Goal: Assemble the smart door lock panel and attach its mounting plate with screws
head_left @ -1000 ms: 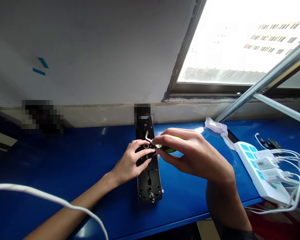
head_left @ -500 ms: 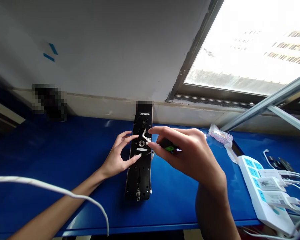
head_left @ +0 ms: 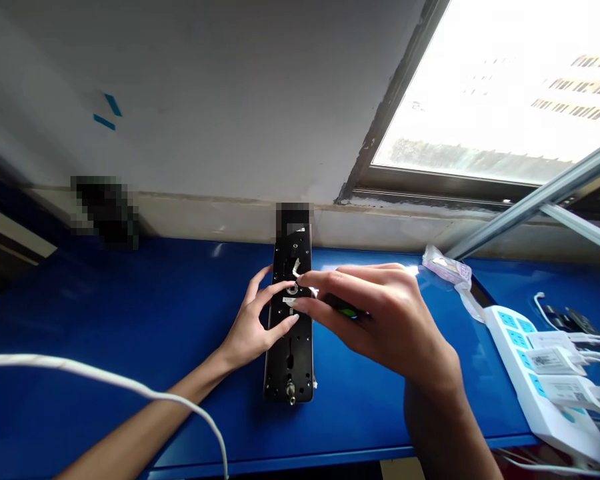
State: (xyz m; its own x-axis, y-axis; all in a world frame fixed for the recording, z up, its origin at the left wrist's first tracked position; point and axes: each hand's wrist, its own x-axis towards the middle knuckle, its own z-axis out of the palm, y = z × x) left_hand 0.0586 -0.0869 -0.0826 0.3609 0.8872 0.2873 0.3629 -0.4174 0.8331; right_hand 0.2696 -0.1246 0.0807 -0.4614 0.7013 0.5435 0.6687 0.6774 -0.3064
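A long black panel (head_left: 303, 350), which looks like part of a door lock, lies lengthwise on the blue table. It has a ring near its middle, small holes, labels and a metal post (head_left: 291, 392) at its near end. My left hand (head_left: 250, 327) is open over its left side, with spread fingertips on or close to the surface. My right hand (head_left: 385, 320) is closed around a black-and-green screwdriver handle (head_left: 349, 313), its shaft hidden. The thumb and index finger of that hand reach the panel's middle, beside a short white cable (head_left: 296, 268).
On the right stands a white power strip (head_left: 513, 360) with several plugged-in chargers and cables. Behind it lie a plastic packet (head_left: 447, 268) and a metal frame bar (head_left: 510, 223). A white cable (head_left: 130, 383) crosses the left foreground. The wall (head_left: 220, 213) borders the table's back.
My right thumb and index finger have come closer together over the panel's middle, and the screwdriver shaft is now hidden. My left index finger has moved in to the ring. The view has shifted slightly.
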